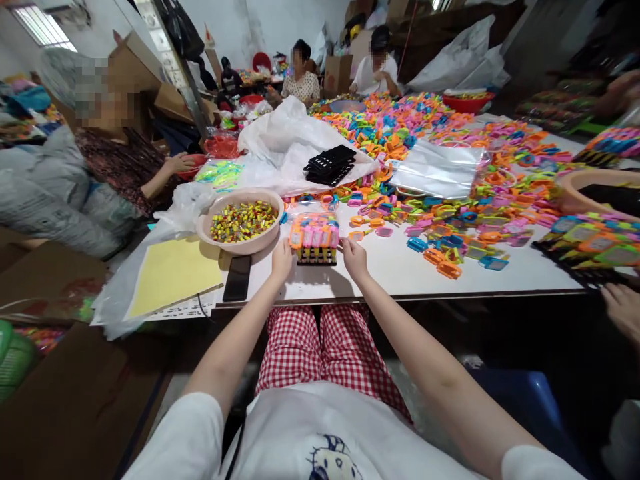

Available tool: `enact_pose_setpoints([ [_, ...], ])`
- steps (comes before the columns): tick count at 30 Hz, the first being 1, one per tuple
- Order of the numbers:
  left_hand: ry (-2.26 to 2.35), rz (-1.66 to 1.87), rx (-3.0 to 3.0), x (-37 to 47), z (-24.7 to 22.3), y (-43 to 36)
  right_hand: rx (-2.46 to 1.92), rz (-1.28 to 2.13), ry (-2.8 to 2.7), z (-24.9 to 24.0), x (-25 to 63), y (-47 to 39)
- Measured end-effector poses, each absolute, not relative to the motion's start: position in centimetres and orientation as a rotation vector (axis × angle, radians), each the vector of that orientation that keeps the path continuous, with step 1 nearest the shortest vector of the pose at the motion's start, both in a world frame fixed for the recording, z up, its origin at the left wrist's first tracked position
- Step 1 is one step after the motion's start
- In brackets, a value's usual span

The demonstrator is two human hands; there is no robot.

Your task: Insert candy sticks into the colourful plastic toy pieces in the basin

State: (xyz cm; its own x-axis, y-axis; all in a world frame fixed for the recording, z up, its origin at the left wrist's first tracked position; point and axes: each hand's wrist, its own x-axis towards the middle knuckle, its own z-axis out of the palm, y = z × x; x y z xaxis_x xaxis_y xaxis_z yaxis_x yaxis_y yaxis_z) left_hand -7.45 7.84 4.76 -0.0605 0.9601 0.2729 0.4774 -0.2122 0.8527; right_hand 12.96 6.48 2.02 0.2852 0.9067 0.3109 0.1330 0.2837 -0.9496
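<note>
A black rack (317, 257) filled with small pink and orange plastic pieces (314, 235) stands upright at the table's front edge. Yellow parts show between its black slots. Clear plastic film, seemingly a bag (313, 208), surrounds the pieces and catches the light above them. At the rack's left side my left hand (283, 260) has its fingers closed at the film. My right hand (354, 259) is closed in a pinch on the opposite side, close to the rack's right edge. The film between the fingers is hard to see.
Left of the rack are a basin (273, 241) of small yellow-red pieces, a black phone (237, 279) and yellow paper (173, 277). Loose colourful pieces (390, 120), clear bags (435, 170) and black racks (330, 163) lie beyond. A co-worker's hand (623, 307) is at right.
</note>
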Motion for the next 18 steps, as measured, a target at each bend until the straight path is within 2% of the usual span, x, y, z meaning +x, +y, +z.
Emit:
enact_pose_setpoints([
  [4,1.547,1.122,1.715,-8.6,0.8,3.0,-1.317,0.623,-1.257,-1.1,13.0,2.7],
  [8,1.527,1.017,1.740,-9.7,-0.5,1.1,-1.447,0.553,-1.231,-2.2,12.8,0.2],
  [12,1.624,1.054,1.805,-10.3,0.5,1.8,-1.518,0.483,-1.087,-1.3,12.6,-0.4],
  [18,1.556,1.077,2.008,-10.1,3.4,3.0,-1.490,0.340,-1.283,1.1,12.8,-0.4],
])
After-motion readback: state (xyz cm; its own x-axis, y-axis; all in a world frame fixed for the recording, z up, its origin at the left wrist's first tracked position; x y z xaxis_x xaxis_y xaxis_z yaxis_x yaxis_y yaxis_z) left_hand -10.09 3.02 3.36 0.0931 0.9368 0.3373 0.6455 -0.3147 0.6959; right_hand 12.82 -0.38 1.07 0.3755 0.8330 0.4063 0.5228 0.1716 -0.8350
